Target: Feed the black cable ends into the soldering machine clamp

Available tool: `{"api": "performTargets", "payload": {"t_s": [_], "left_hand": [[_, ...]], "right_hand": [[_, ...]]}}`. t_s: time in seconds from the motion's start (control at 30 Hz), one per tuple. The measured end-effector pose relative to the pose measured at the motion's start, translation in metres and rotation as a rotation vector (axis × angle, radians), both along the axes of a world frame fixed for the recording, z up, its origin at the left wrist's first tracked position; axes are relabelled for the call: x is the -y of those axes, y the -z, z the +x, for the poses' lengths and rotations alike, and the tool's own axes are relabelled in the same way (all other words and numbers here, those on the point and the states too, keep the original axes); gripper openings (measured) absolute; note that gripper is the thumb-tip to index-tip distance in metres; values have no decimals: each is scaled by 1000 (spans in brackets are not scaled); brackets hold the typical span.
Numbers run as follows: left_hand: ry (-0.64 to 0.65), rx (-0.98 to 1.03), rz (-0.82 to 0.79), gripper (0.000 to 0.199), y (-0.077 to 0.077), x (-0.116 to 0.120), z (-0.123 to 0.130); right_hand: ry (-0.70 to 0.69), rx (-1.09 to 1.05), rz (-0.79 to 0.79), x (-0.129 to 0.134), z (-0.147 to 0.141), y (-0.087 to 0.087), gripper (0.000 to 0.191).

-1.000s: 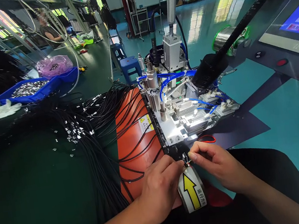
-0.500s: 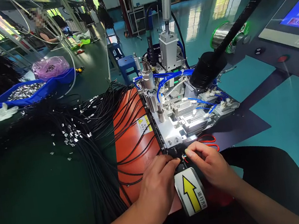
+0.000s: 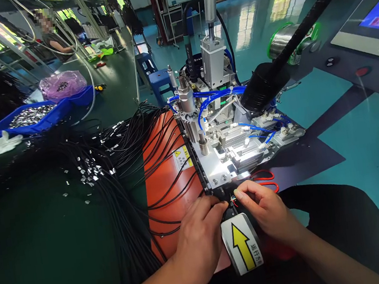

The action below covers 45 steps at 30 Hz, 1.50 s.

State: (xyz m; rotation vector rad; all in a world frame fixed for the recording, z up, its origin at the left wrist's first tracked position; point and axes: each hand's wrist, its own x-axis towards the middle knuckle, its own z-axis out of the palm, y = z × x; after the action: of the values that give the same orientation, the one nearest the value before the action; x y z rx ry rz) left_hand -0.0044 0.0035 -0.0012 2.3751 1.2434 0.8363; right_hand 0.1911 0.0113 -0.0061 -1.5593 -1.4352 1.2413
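Just in front of the machine, my two hands meet over a small tuft of thin coloured wires (image 3: pixel 233 199), some red and some whitish. My left hand (image 3: pixel 200 234) is closed with its fingertips at the base of these wires, on the end of a black cable (image 3: pixel 172 233) that runs in from the left. My right hand (image 3: pixel 267 206) pinches the wire tips between thumb and forefinger. Below the wires is a white guide cover (image 3: pixel 242 243) with a yellow arrow. Red-handled scissors (image 3: pixel 269 182) lie behind my right hand, partly hidden.
A metal machine (image 3: pixel 223 132) with blue air tubes stands ahead. Several black cables cross the orange cover (image 3: pixel 170 182) to its left. Cable bundles (image 3: pixel 113 204) lie on the green table. Farther back are a blue tray (image 3: pixel 31 119) of metal parts and a seated person (image 3: pixel 55 41).
The view has shifted very slightly. Both hands stay in nearly the same place, and the wire tips look a little more fanned out.
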Motion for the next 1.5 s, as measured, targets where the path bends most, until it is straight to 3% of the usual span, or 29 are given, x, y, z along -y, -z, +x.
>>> {"api": "performTargets", "payload": {"t_s": [1.5], "left_hand": [[-18,-47,18,23,0,1,2]], "right_hand": [[13,-6,23,0,0,7,27]]}}
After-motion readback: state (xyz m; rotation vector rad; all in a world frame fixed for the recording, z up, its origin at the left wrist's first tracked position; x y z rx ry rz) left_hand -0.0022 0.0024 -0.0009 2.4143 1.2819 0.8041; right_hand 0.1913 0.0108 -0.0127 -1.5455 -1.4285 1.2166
